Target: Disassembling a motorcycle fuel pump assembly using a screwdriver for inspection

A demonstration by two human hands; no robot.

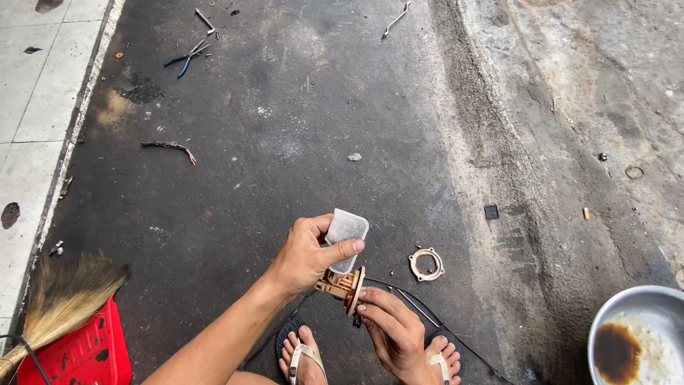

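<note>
Left hand point(305, 255) was raised over the dark, oil-stained ground point(285, 142), fingers curled and thumb pressed across a small pale translucent filter piece point(346, 231) — pinching it where it stood atop a tan plastic assembly point(343, 285). Right hand point(394, 329) was below, fingertips gripping the round flange end of that assembly from underneath. Both hands were held just above the person's sandalled feet point(303, 353), the assembly between them.

A tan ring gasket point(426, 263) lay on the ground just right of the hands; a thin black cable point(427, 314) ran past the right hand. Blue-handled pliers point(187, 58) lay well away at upper left, a bent metal rod point(396, 19) near the top. A straw broom point(60, 299) rested over a red dustpan point(85, 353) at lower left — a metal bowl point(641, 335) with dark residue at lower right.
</note>
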